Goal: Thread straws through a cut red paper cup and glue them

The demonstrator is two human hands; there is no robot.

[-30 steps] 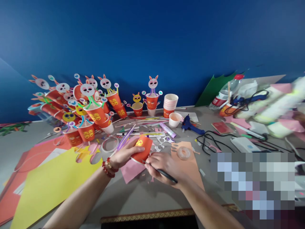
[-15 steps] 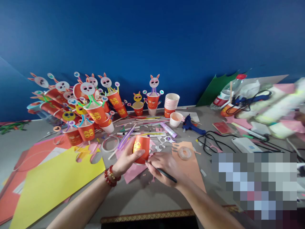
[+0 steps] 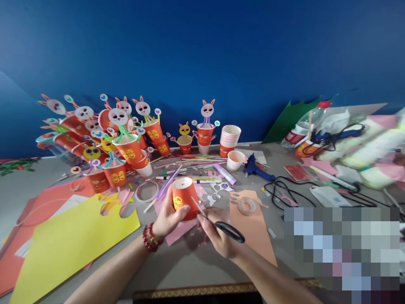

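Note:
My left hand is wrapped round a red paper cup with gold lettering, held with its white base upward and a little tilted. In my right hand is a pair of black-handled scissors, gripped with the blades pointing up and left beside the cup's wall. The fingertips of that hand are close to the cup's lower edge; whether they touch it I cannot tell. Under the hands lies pink paper, and an orange sheet carries a roll of clear tape.
Paper-cup rabbit figures crowd the back left. A cup stack, a small white cup and a blue glue gun stand behind the hands. Yellow card lies left; black cables and a bottle are right.
The cup has tipped so that its white base shows. In my right hand the scissors have turned, and their blades and handle loop now show beside the cup.

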